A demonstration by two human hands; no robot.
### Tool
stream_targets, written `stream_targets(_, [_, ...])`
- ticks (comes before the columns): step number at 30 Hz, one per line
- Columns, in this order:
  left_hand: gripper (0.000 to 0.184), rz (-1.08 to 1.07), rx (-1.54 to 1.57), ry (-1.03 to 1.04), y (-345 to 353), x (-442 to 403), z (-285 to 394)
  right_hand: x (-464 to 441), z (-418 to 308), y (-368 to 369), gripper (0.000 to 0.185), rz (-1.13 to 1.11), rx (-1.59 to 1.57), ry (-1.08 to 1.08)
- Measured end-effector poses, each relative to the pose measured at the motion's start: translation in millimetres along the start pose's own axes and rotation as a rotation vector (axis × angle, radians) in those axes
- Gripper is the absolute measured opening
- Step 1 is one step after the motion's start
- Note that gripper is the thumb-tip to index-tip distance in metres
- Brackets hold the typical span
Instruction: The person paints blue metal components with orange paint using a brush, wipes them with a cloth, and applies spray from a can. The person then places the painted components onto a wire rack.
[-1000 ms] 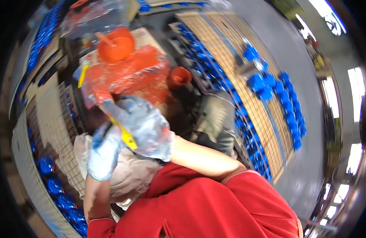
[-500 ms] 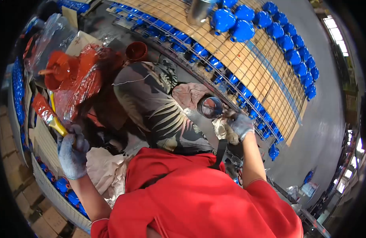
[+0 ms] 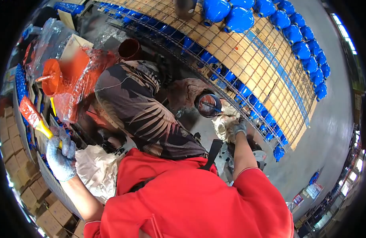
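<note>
My left hand (image 3: 62, 154), in a pale work glove, is closed around the yellow handle of a paintbrush (image 3: 34, 115). Red paint coats the bristles, which point up and away. My gloved right hand (image 3: 240, 129) reaches down beside the wire rack, its fingers closed on a crumpled cream rag (image 3: 224, 123); part of the grip is hidden. Just beyond the rag stands an open can (image 3: 208, 105) with dark liquid and a reddish smear inside. A brownish-pink cloth (image 3: 185, 93) lies on the can's far left side.
A wire rack (image 3: 246, 59) over cardboard holds several glossy blue parts (image 3: 239, 19), with more underneath. On the left are a red-painted piece (image 3: 52, 77), plastic sheeting (image 3: 52, 39) and a dark red bucket (image 3: 129, 49). Stacked cartons (image 3: 56, 216) stand at lower left. A cream cloth (image 3: 96, 168) lies near my left arm.
My left hand and the paintbrush have shifted left and slightly down in view. My right hand has moved a little lower, still at the rag. The camera view has shifted too.
</note>
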State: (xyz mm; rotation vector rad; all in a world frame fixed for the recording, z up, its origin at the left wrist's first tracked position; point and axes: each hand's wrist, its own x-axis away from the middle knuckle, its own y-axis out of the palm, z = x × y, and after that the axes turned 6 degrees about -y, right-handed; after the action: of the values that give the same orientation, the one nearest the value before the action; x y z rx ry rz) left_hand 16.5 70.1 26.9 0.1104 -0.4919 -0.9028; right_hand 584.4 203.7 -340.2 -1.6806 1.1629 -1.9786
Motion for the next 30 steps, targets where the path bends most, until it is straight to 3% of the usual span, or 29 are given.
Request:
stream_targets(1, [0.021, 0.000, 0.013, -0.004, 0.9, 2.0, -0.4, -18.1, 12.7, 18.2, 0.048, -0.086, 0.039, -0.126])
stream_targets(2, [0.021, -0.001, 0.032, 0.002, 1.7, 2.3, -2.0, -54.1, 40.6, 69.7, 0.051, -0.029, 0.171, -0.129])
stream_targets(3, [0.021, 0.004, 0.029, 0.003, 2.7, 2.7, -2.1, -29.9, 21.5, 51.2, 0.051, -0.032, 0.172, -0.134])
stream_targets(5, [0.020, -0.078, 0.020, -0.009, 7.5, 1.3, -0.8, 34.6, -26.1, 10.0, 0.055, -0.038, -0.149, -0.097])
stream_targets(6, [0.017, -0.089, 0.006, -0.018, 15.4, -0.7, -0.8, 47.6, -33.0, 10.8, 0.052, 0.057, -0.160, -0.193])
stream_targets(9, [0.016, -0.042, 0.046, -0.100, 49.6, -1.3, -2.6, 63.2, -35.6, 13.6, 0.045, 0.018, -0.120, -0.289])
stream_targets(11, [0.017, 0.062, -0.150, -0.166, 80.3, -5.1, -15.7, 99.4, -57.0, -21.3, 0.046, -0.017, -0.140, -0.299])
stream_targets(13, [0.019, -0.186, -0.379, -0.062, 113.2, -5.9, -35.1, 143.5, -76.0, -63.8, 0.047, -0.048, -0.159, -0.304])
stream_targets(15, [0.017, -0.451, -0.315, -0.370, 145.9, -4.6, -36.3, 180.4, -88.7, -103.6, 0.046, -0.136, -0.044, -0.361])
stream_targets(17, [0.014, -0.587, -0.296, -0.406, 170.9, 1.4, -60.7, 228.1, -105.8, -152.2, 0.047, -0.152, -0.029, -0.377])
stream_targets(19, [0.015, -0.789, -0.243, -0.484, 183.2, 5.9, -80.6, 267.6, -116.8, -186.0, 0.036, -0.069, -0.073, -0.586])
stream_targets(20, [0.018, -0.884, -0.268, -0.428, 188.8, 9.1, -90.5, 291.6, -130.8, -209.4, 0.031, -0.125, -0.149, -0.592])
stream_targets(21, [0.022, -0.974, -0.297, -0.366, 192.2, 11.6, -98.7, 300.2, -134.6, -219.1, 0.024, -0.092, -0.218, -0.817])
stream_targets(23, [0.021, -1.066, -0.495, -0.213, 192.1, 13.6, -104.3, 315.0, -146.1, -236.3, 0.020, -0.227, -0.467, -0.841])
stream_targets(24, [0.023, -1.071, -0.526, -0.414, 191.5, 16.6, -91.6, 323.2, -154.0, -239.0, 0.019, -0.231, -0.661, -0.819])
stream_targets(25, [0.023, -1.055, -0.526, -0.392, 185.6, 19.0, -90.2, 329.7, -161.8, -239.4, 0.019, -0.240, -0.854, -0.792])
stream_targets(26, [0.024, -1.027, -0.341, -0.408, 178.2, 22.0, -90.6, 329.8, -165.9, -241.1, 0.018, -0.093, -0.796, -0.842])
stream_targets(27, [0.025, -0.997, -0.154, -0.419, 171.9, 23.5, -88.1, 321.2, -166.8, -234.1, 0.019, 0.064, -0.789, -1.027])
stream_targets(29, [0.025, -0.953, -0.231, -0.322, 161.6, 29.1, -74.4, 334.7, -180.4, -219.5, 0.020, 0.193, -1.096, -0.956])
stream_targets(30, [0.025, -0.860, -0.057, -0.405, 158.8, 36.5, -66.5, 328.9, -181.5, -206.1, 0.024, 0.405, -0.960, -1.136])
